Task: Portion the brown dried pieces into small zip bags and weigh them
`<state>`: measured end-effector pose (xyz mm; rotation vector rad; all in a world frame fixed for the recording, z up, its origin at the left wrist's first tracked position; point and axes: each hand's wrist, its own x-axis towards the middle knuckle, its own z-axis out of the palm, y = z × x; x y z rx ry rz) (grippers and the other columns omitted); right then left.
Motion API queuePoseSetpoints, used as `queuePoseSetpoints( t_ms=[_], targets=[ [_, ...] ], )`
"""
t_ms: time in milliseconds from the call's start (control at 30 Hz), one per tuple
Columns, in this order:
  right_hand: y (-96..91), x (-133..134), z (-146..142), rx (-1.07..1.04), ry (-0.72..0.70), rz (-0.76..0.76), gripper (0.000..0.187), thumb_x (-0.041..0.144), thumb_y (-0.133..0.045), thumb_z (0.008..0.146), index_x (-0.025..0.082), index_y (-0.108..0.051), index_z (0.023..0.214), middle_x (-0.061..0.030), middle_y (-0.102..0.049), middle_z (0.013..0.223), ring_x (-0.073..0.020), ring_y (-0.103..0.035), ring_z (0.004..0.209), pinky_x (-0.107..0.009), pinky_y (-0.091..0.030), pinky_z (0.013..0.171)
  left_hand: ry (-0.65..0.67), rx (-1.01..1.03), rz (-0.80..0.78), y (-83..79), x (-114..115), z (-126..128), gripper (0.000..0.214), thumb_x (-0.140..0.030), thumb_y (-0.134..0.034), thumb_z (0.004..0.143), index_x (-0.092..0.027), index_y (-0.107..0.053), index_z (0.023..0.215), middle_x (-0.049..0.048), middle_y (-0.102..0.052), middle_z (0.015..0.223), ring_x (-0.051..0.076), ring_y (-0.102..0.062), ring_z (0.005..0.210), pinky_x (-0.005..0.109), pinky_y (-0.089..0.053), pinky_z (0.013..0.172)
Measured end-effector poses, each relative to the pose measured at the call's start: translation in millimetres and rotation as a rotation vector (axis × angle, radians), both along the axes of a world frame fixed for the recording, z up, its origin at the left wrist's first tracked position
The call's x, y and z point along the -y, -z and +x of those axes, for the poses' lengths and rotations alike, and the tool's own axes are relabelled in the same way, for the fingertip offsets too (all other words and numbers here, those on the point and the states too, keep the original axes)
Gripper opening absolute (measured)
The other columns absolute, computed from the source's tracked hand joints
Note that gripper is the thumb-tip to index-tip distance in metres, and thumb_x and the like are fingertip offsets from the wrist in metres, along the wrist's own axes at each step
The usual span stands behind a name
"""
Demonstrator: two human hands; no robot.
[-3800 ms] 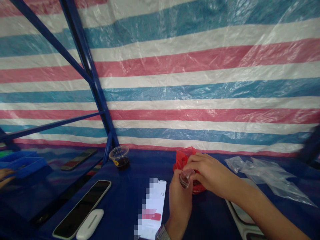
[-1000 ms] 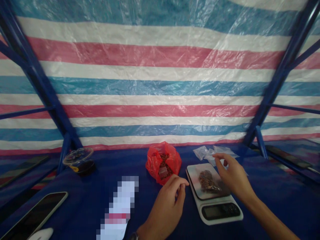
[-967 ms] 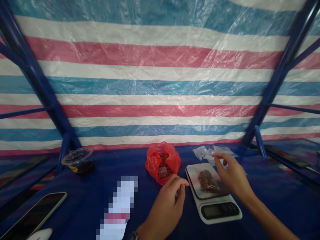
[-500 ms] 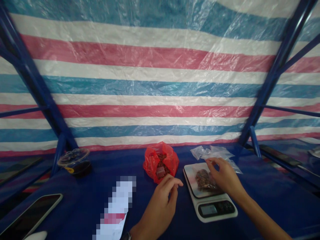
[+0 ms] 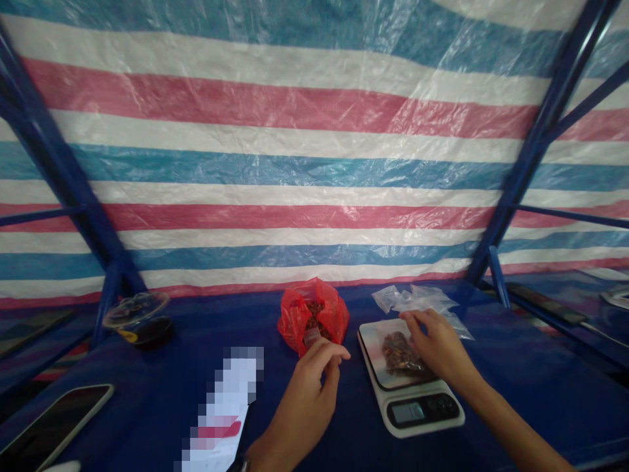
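Note:
On the white kitchen scale (image 5: pixel 411 412) lies a clear plastic bag (image 5: pixel 400 354) filled with small brown pieces that I cannot identify. My right hand (image 5: pixel 437 344) is over the scale, thumb and forefinger pinched at the bag's upper edge. My left hand (image 5: pixel 312 387) hovers just in front of a red plastic bag (image 5: pixel 335 314), its fingers loosely bent with a gap to the thumb and nothing visible in them. More brown pieces and a small pale packet show inside the red bag's open mouth. The scale's display is lit, its digits too blurred to read.
Clear empty bags (image 5: pixel 417 300) lie behind the scale on the blue table (image 5: pixel 206 328). To the left are a lidded plastic cup (image 5: pixel 142 321) with dark liquid, a phone (image 5: pixel 54 426) and a blurred-out bright screen (image 5: pixel 216 419). Striped sheeting (image 5: pixel 304 216) hangs behind, between blue metal posts.
My left hand has shifted slightly left, closer in front of the red bag. The right hand stays at the bag on the scale. The whole view has shifted a little.

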<state>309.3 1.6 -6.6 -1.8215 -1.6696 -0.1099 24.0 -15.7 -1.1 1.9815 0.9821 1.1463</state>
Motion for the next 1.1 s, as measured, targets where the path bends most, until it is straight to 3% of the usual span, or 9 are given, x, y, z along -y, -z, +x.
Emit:
queuePoseSetpoints(
  t_ms=[200,300,433,567,633,733,767,900,1100],
  targets=[
    [2.0,-1.5,1.5,-0.025,-0.014,0.016,0.028,0.036,-0.054,0.089,0.023,-0.079,0.088,-0.0103,-0.073,0.085,-0.0316,-0.07,0.087,-0.045,-0.053,0.087,-0.029,0.016,-0.044,1.1,5.8,9.8,0.029,-0.029,-0.045,0.105,-0.025,-0.073,0.1,0.0056,-0.071,0.094,0.023,-0.069,0.092,0.033,-0.052,0.085],
    [-5.1,-0.1,-6.3,-0.16,-0.11,0.033,0.025,0.038,-0.052,0.088,0.024,-0.072,0.082,-0.0097,-0.074,0.086,-0.0299,-0.07,0.084,-0.043,-0.055,0.082,-0.09,0.085,-0.118,3.9,10.6,21.9,0.029,-0.036,-0.046,0.105,-0.024,-0.073,0.102,0.0079,-0.075,0.101,0.025,-0.069,0.094,0.036,-0.052,0.087],
    [-22.9,5.1,-40.9,-0.394,-0.318,0.004,0.025,0.045,-0.051,0.094,0.025,-0.065,0.089,-0.0055,-0.075,0.082,-0.024,-0.07,0.073,-0.034,-0.056,0.069,-0.173,0.248,-0.311,3.8,15.9,39.8,0.038,-0.05,-0.049,0.104,-0.021,-0.069,0.119,0.0128,-0.077,0.116,0.028,-0.071,0.109,0.039,-0.053,0.095],
    [-40.6,-4.3,-86.4,-0.463,-0.393,0.038,0.023,0.044,-0.052,0.096,0.026,-0.066,0.093,-0.0049,-0.076,0.084,-0.023,-0.072,0.076,-0.032,-0.056,0.07,-0.212,0.437,-0.382,4.2,9.5,50.8,0.042,-0.052,-0.052,0.103,-0.019,-0.067,0.125,0.0141,-0.076,0.122,0.029,-0.069,0.117,0.039,-0.051,0.102],
    [-47.8,-19.8,-104.0,-0.463,-0.358,0.021,0.022,0.039,-0.052,0.094,0.025,-0.067,0.101,-0.0044,-0.077,0.083,-0.0227,-0.073,0.072,-0.031,-0.055,0.066,-0.259,0.57,-0.441,5.5,0.9,53.2,0.043,-0.054,-0.058,0.099,-0.019,-0.069,0.121,0.0127,-0.077,0.114,0.028,-0.07,0.109,0.036,-0.054,0.092],
    [-56.6,-48.5,-122.2,-0.404,-0.293,-0.056,0.023,0.03,-0.057,0.086,0.024,-0.068,0.105,-0.0023,-0.077,0.075,-0.0224,-0.073,0.064,-0.03,-0.051,0.059,-0.27,0.724,-0.581,6.6,-12.6,54.2,0.052,-0.061,-0.061,0.093,-0.015,-0.069,0.115,0.0027,-0.066,0.074,0.02,-0.061,0.064,0.029,-0.048,0.056],
    [-58.9,-56.9,-126.9,-0.383,-0.285,-0.075,0.022,0.027,-0.06,0.083,0.024,-0.069,0.103,-0.0017,-0.077,0.073,-0.0224,-0.073,0.063,-0.029,-0.05,0.058,-0.276,0.744,-0.589,6.5,-15.9,54.3,0.057,-0.063,-0.061,0.092,-0.013,-0.068,0.118,-0.0006,-0.06,0.066,0.018,-0.056,0.057,0.028,-0.044,0.051],
    [-63.4,-74.7,-142.9,-0.332,-0.313,-0.124,0.017,0.017,-0.063,0.074,0.024,-0.071,0.087,-0.0003,-0.074,0.063,-0.0225,-0.072,0.058,-0.029,-0.048,0.057,-0.285,0.876,-0.655,4.5,-20.2,55.6,0.075,-0.066,-0.063,0.088,-0.011,-0.058,0.138,-0.0054,-0.054,0.063,0.012,-0.049,0.046,0.024,-0.04,0.046],
    [-63.8,-74.4,-150.0,-0.279,-0.334,-0.133,0.018,0.021,-0.064,0.075,0.024,-0.075,0.09,-0.0016,-0.078,0.07,-0.024,-0.075,0.067,-0.029,-0.049,0.061,-0.251,0.972,-0.71,-1.6,-18.6,57.7,0.07,-0.064,-0.069,0.086,-0.014,-0.061,0.134,-0.0058,-0.055,0.06,0.011,-0.049,0.045,0.023,-0.039,0.045]
  ],
)
